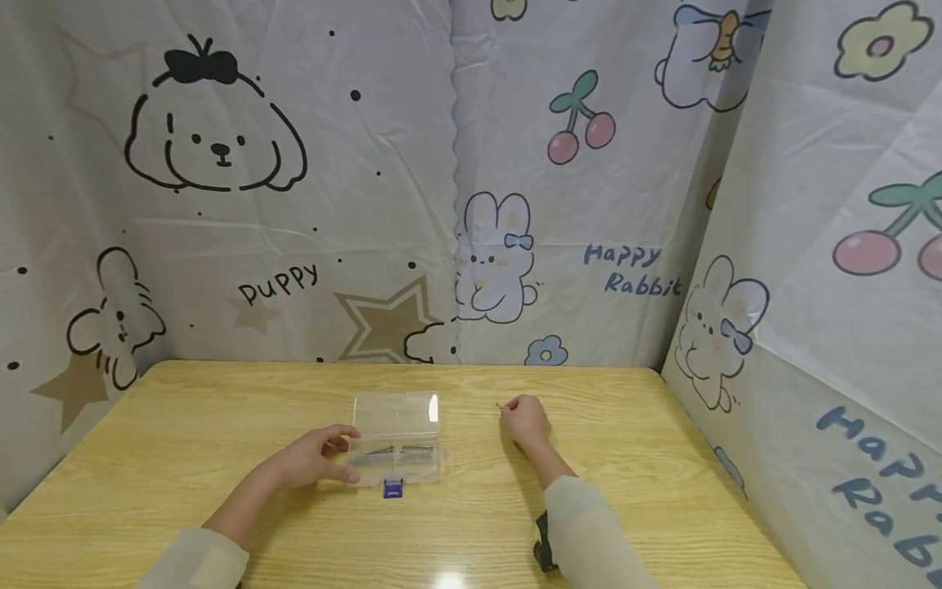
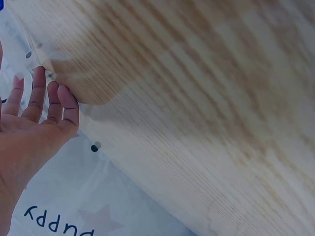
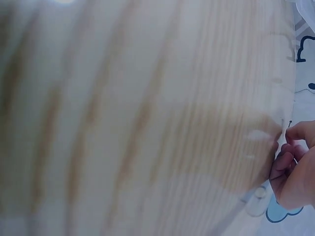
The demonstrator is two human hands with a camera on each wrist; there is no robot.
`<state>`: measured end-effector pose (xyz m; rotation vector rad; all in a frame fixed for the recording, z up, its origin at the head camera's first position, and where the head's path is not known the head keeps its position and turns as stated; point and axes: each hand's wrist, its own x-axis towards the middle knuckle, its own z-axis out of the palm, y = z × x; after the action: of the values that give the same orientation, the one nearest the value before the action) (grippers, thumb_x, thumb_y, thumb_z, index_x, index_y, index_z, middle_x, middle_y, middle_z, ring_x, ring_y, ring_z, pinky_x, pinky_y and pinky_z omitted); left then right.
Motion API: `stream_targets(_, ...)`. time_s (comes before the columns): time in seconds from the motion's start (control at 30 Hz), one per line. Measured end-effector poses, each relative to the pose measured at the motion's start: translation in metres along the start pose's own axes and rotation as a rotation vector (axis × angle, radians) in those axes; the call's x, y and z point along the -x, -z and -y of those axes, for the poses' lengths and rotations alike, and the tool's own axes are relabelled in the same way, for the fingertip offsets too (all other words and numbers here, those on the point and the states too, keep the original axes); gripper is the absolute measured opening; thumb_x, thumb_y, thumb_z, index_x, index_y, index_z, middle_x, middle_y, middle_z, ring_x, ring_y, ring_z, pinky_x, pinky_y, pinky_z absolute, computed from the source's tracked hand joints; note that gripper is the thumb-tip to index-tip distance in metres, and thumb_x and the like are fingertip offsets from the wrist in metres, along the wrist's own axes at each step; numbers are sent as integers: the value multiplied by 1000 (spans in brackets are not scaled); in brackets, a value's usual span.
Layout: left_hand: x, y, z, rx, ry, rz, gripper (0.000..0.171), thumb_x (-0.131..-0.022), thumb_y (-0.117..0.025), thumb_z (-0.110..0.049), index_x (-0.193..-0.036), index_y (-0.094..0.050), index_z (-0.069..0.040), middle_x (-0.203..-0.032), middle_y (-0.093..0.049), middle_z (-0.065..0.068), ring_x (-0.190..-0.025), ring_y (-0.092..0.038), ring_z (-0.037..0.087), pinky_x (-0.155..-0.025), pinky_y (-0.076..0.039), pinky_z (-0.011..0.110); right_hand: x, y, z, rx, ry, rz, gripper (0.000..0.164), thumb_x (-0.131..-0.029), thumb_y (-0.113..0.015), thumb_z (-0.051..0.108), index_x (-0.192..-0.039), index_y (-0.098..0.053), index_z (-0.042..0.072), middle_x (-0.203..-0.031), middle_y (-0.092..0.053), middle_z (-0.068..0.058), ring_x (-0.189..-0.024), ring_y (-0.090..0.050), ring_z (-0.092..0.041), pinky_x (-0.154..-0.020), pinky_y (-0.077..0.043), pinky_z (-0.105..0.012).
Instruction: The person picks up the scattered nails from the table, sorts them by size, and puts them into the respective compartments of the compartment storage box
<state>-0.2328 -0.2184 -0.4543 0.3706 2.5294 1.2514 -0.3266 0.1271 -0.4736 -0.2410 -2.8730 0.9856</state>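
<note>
A clear plastic box with a blue latch lies on the table, its lid folded back. Thin metal nails lie in its two compartments. My left hand holds the box by its left side, thumb at the front corner and fingers farther back; in the left wrist view those fingers are bent at the box's edge. Right of the box, just above the table, my right hand pinches a small nail between thumb and forefinger. Only its tip shows in the right wrist view.
The wooden table ends at a printed cloth backdrop behind, with more cloth along the right side. A black strap-like object is partly hidden by the right sleeve.
</note>
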Motion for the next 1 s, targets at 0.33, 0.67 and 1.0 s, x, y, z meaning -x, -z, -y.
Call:
stream_targets(0.33,-1,0,1,-9,1,-5,70,-74,-79,-32,-130,-47,-6,-123,-51,16,-110,-49,31,-94,-41,50,4,9,-7,-71,79,58,12,-84,-58,13,-82,-68,6,-87,-67,-8,-73,-57,-18,-65,-46,-30)
stream_targets(0.67,-1,1,1,-25,-3,-8,68,-75,-78,-31,-130,-47,-6,-123,-52,17,-111,-50,32,-94,-41,51,11,14,-10,-120,121,120,13,-86,-57,11,-86,-68,3,-86,-66,-8,-70,-54,-16,-63,-44,-27)
stream_targets(1.0,0,-1,0,-26,3,-11,71,-74,-79,-31,-131,-46,-5,-123,-51,18,-111,-50,33,-93,-42,50,19,17,-12,-147,190,178,12,-86,-58,11,-85,-67,3,-82,-64,-7,-70,-52,-14,-63,-43,-25)
